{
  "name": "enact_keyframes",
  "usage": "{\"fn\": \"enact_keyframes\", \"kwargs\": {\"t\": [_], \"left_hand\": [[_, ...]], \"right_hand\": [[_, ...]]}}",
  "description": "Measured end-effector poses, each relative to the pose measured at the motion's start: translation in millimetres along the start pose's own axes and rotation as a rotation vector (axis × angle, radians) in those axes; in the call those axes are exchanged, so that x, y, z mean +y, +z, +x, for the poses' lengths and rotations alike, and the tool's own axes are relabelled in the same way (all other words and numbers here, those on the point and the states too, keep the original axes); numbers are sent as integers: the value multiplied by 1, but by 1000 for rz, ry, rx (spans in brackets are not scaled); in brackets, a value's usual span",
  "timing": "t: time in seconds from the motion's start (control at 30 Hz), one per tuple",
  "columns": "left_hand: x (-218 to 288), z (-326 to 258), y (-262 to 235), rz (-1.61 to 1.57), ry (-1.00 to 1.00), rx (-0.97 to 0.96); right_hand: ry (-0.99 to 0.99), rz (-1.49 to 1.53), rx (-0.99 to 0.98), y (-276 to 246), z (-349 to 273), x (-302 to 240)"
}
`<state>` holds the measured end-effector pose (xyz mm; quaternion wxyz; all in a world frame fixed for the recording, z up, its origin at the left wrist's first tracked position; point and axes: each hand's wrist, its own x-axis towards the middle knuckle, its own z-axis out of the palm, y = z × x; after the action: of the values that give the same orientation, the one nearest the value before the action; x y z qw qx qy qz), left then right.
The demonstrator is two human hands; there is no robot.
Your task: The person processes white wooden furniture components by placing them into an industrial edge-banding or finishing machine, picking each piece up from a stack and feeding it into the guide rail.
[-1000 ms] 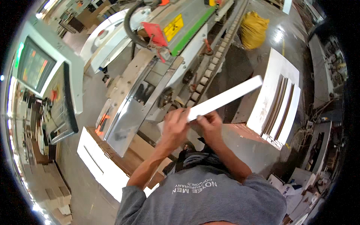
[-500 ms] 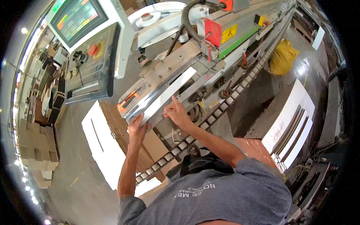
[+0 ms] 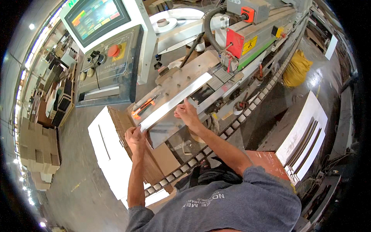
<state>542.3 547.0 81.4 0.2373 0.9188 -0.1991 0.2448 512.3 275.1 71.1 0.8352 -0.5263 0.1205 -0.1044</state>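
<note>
Already laid short of the red panel (image 3: 235,42), the white strip (image 3: 176,101) lies beyond bunched left fingers (image 3: 133,133) (grip unclear), half-curled, empty right fingers (image 3: 184,111) alongside.

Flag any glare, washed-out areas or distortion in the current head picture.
Head view: glare on the floor beside the yellow sack; head view: white strip and left-hand white panel look washed out; head view: chain conveyor bows, with black fisheye corners.

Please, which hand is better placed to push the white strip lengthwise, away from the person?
Probably the left hand: it is at the near end of the white strip, roughly in line with its length. The right hand is beside the strip, farther along.
</note>
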Motion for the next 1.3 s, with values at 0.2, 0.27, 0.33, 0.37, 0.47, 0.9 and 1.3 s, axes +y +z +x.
{"fn": "enact_keyframes", "kwargs": {"t": [0.2, 0.27, 0.33, 0.37, 0.47, 0.9, 1.3], "left_hand": [[-36, -11, 18, -466, -283, -146], [-20, 1, 14, -367, -142, -158], [-11, 7, 11, -181, 26, -162], [-15, 6, 10, -179, 27, -159], [-15, 7, 11, -164, 58, -141], [37, 32, 60, -195, 132, -52], [131, 73, 150, -35, 254, -45]], "right_hand": [[-26, -53, -87, -6, 8, 11], [-41, -66, -60, -14, 11, 15], [-55, -104, -77, -14, 13, 14], [-48, -102, -68, -10, 11, 9], [-25, -236, -10, -8, 14, 7], [-121, -389, -24, -73, 43, -25], [-151, -288, 37, -171, 65, -72]]}}
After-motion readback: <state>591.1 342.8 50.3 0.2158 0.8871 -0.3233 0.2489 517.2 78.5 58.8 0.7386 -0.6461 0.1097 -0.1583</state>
